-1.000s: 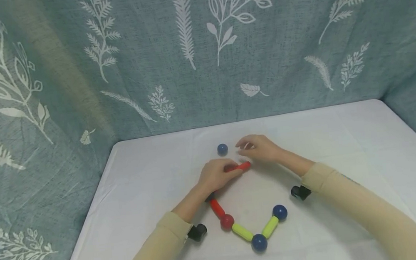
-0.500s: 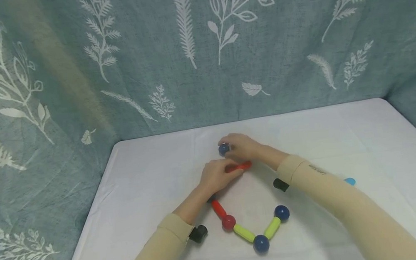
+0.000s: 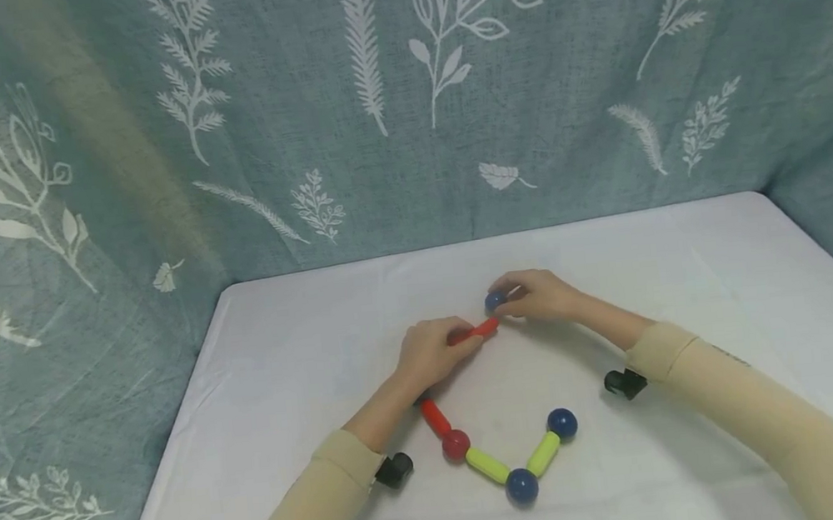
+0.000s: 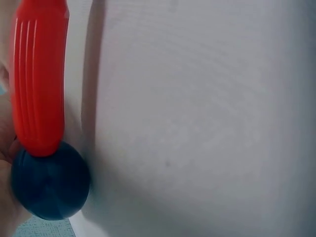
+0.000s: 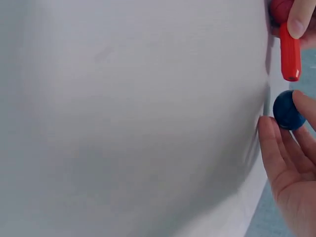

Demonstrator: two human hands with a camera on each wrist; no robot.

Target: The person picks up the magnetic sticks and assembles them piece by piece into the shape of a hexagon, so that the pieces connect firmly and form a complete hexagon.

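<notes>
In the head view my left hand (image 3: 433, 350) grips a red magnetic rod (image 3: 485, 328), whose free end points right. The right wrist view shows the left thumb on this rod, beside a red ball (image 5: 281, 11). My right hand (image 3: 536, 294) pinches a blue ball (image 3: 495, 301) between thumb and fingers. In the right wrist view a small gap separates the blue ball (image 5: 288, 111) from the rod's end. Under my left wrist, another blue ball (image 4: 51, 181) joins a red rod (image 4: 39, 81). My left hand hides part of this chain.
Nearer me, the chain continues through a red ball (image 3: 456, 445), a yellow-green rod (image 3: 487, 465), a blue ball (image 3: 522, 486), a second yellow-green rod (image 3: 544, 454) and a blue end ball (image 3: 562, 423). A white cloth (image 3: 304, 346) covers the table; a patterned curtain (image 3: 409, 185) hangs behind.
My right hand reached left, took hold of the loose blue ball and carried it right to near the red rod's free end. My left hand stays in place.
</notes>
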